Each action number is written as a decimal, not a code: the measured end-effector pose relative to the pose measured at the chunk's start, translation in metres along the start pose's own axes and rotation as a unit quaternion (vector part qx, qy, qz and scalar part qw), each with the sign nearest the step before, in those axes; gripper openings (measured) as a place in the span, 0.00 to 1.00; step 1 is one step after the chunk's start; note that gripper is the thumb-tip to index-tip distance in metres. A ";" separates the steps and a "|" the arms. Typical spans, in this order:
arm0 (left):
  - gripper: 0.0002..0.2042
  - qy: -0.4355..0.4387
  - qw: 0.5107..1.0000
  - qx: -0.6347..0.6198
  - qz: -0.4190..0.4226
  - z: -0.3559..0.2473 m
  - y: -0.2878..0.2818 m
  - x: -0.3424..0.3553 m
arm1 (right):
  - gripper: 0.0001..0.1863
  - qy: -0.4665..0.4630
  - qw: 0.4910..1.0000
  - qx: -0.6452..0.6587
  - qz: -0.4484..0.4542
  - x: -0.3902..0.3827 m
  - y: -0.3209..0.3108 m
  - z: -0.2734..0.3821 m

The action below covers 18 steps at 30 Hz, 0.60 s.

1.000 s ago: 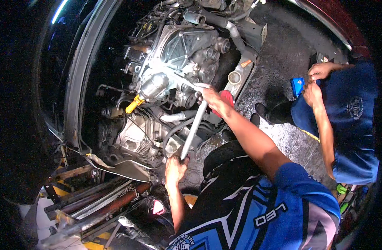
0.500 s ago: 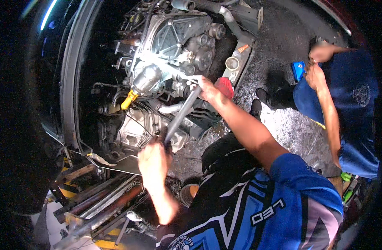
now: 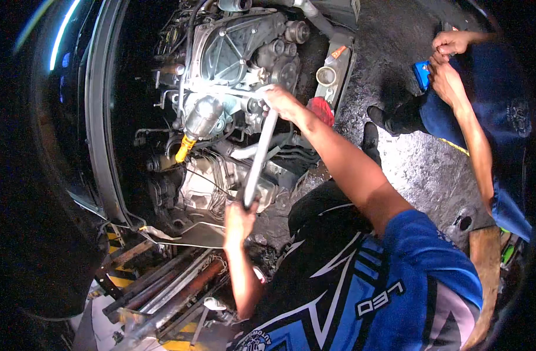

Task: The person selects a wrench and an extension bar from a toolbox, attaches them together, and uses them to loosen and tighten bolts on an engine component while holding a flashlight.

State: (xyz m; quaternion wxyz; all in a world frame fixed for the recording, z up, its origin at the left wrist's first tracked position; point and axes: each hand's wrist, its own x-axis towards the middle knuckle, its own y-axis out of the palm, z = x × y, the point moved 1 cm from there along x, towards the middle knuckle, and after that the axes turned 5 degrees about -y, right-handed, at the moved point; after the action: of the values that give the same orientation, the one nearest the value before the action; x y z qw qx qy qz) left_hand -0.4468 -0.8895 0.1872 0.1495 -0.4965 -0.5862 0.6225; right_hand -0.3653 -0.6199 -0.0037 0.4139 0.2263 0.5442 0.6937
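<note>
A long metal wrench (image 3: 259, 158) reaches across the front of the engine (image 3: 238, 55). My left hand (image 3: 239, 223) is closed around the dark grip at its near end. At its far end, my right hand (image 3: 283, 104) grips the head. From there a thin bright bar (image 3: 230, 90) runs left over the engine, and its left end is lost in glare. Below that bar sits a metallic cylinder (image 3: 204, 114) with a yellow end piece (image 3: 185, 150).
At right, another person's hands (image 3: 449, 79) hold a blue packet (image 3: 421, 76). A round cup (image 3: 326, 76) and a red cloth (image 3: 321, 110) sit along the engine's right side. Metal bars and black-yellow striped steelwork (image 3: 121, 281) lie at lower left. The floor (image 3: 414, 164) looks wet.
My left hand has moved right with the wrench grip, and the wrench now stands more upright in view. My right hand stays at the head. The other person's hands have shifted around the blue packet.
</note>
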 end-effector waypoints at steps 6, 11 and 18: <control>0.32 -0.063 0.996 -0.056 0.026 0.041 0.145 0.070 | 0.14 -0.173 0.714 -0.677 -0.034 0.000 0.010 0.006; 0.31 0.019 1.000 -0.022 -0.012 0.077 0.202 0.082 | 0.15 -0.036 0.805 -0.592 -0.028 -0.028 0.015 0.015; 0.23 -0.005 0.995 -0.011 0.096 0.035 0.178 0.075 | 0.18 -0.049 0.943 -0.300 -0.137 -0.064 -0.064 0.024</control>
State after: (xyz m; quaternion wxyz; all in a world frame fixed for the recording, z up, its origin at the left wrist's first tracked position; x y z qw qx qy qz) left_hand -0.4387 -0.9003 -0.0088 0.0808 -0.5485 -0.5433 0.6304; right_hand -0.2906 -0.6547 -0.0484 0.5799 0.0483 0.3155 0.7495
